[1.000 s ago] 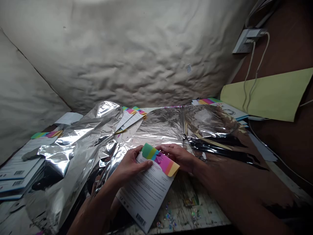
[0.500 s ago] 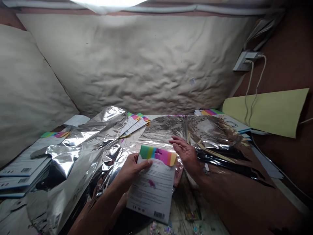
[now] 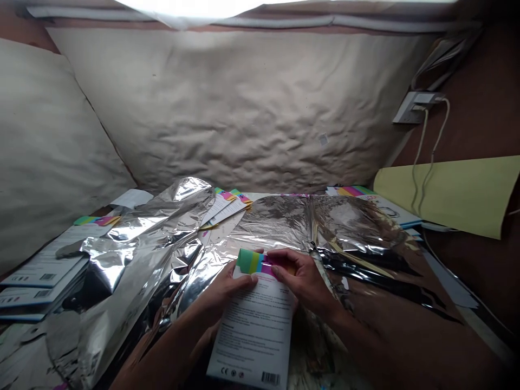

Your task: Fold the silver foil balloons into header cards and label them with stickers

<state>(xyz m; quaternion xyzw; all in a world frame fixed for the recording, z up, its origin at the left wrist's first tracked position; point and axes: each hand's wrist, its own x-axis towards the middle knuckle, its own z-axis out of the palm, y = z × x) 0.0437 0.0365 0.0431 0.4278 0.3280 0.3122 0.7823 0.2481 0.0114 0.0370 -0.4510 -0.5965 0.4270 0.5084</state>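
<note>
Between my hands is a white printed packaging card point(image 3: 255, 325) with a rainbow-striped top band, small text and a barcode at its lower right corner. My left hand point(image 3: 229, 284) grips its upper left side, thumb lying on the printed face. On the upper right, my right hand point(image 3: 303, 276) pinches the striped band, with the thumb in front and fingers behind; that corner is partly covered. Crumpled silver foil film point(image 3: 154, 260) lies left of the hands, and a flatter sheet of silver film point(image 3: 280, 216) spreads beyond them.
Similar striped cards point(image 3: 227, 208) lie at the back middle, with a stack of cards point(image 3: 44, 276) on the left and another pile point(image 3: 390, 208) at the back right. A yellow sheet point(image 3: 450, 195) leans by the right wall, below a socket point(image 3: 416, 105) with hanging cables.
My right hand has come down from beside the card and taken hold of its striped top edge. The card sits slightly lower and more upright; a pink mark on its face no longer shows.
</note>
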